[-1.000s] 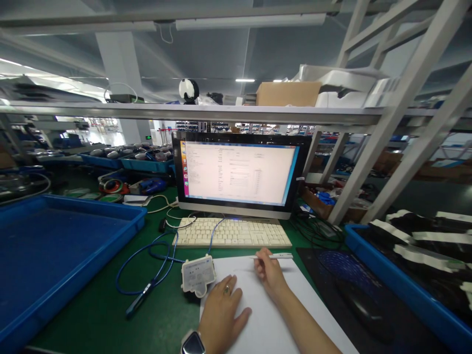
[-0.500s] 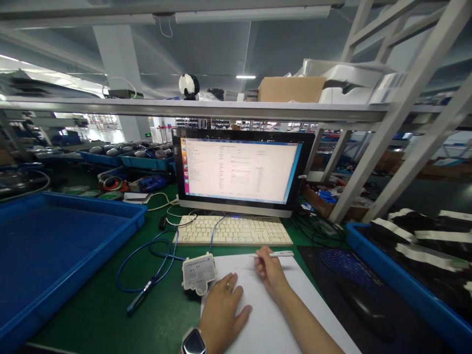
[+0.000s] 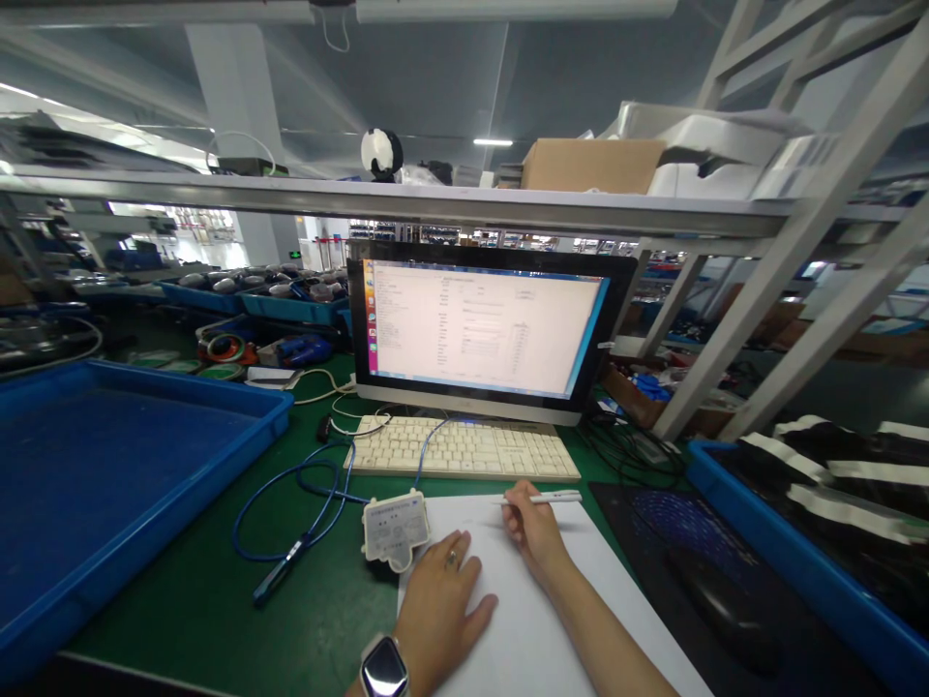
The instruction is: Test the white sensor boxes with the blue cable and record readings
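My right hand point(image 3: 532, 530) pinches a white pen point(image 3: 552, 498), its tip resting on a white sheet of paper point(image 3: 523, 620) on the green bench. My left hand point(image 3: 439, 605) lies flat on the sheet's left part, fingers spread, a ring on one finger and a watch point(image 3: 384, 668) on the wrist. Just beyond the left fingertips sits a small white box-shaped device point(image 3: 395, 528) with a blue cable point(image 3: 290, 489) running from it. A cream keyboard point(image 3: 464, 448) and a lit monitor point(image 3: 483, 329) stand behind the paper.
A big blue tray point(image 3: 145, 455) fills the left. A black mouse point(image 3: 718, 605) lies on a dark mat at right, beside another blue tray point(image 3: 762, 537) holding black and white parts. A metal shelf point(image 3: 435, 203) with a cardboard box spans overhead.
The view has tilted slightly. Both hands stay in place on the paper, the pen still held in the right hand.
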Motion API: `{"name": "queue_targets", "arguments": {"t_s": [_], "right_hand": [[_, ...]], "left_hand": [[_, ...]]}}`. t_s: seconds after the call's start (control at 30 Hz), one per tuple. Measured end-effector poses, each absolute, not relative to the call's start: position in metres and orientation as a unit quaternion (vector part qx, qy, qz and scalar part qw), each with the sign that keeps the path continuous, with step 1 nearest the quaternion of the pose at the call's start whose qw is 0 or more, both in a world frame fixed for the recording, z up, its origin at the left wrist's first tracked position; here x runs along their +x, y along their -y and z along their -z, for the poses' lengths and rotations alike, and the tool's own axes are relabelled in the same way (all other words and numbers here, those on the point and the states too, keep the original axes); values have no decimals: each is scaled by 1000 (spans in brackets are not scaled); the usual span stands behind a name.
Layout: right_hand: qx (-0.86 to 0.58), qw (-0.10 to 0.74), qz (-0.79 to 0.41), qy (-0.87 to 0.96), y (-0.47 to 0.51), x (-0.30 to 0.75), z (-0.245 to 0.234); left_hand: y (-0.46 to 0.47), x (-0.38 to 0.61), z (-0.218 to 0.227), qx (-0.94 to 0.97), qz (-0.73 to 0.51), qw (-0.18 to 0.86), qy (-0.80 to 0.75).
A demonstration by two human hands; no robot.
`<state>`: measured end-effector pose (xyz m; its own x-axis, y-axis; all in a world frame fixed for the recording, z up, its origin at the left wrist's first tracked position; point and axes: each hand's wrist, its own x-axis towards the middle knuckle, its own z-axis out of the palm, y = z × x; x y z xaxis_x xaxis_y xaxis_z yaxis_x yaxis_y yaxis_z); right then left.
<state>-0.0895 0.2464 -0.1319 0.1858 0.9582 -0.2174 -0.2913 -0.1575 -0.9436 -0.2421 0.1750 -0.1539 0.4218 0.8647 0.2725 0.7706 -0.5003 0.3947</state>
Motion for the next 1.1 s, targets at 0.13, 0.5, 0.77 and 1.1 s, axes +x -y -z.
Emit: {"name": "queue_targets", "arguments": {"t_s": [0.13, 0.5, 0.77, 1.1], "right_hand": [[-528, 560, -539, 341, -247, -90, 132], [-590, 493, -405, 494, -241, -99, 138], [-637, 429, -289, 572, -236, -100, 140], [-642, 399, -251, 605, -236, -98, 143]], "left_hand": [[-174, -243, 152, 837, -219, 99, -491], [-176, -243, 137, 849, -184, 112, -483], [-175, -242, 137, 848, -198, 109, -479], [-175, -243, 137, 845, -197, 120, -482]]}}
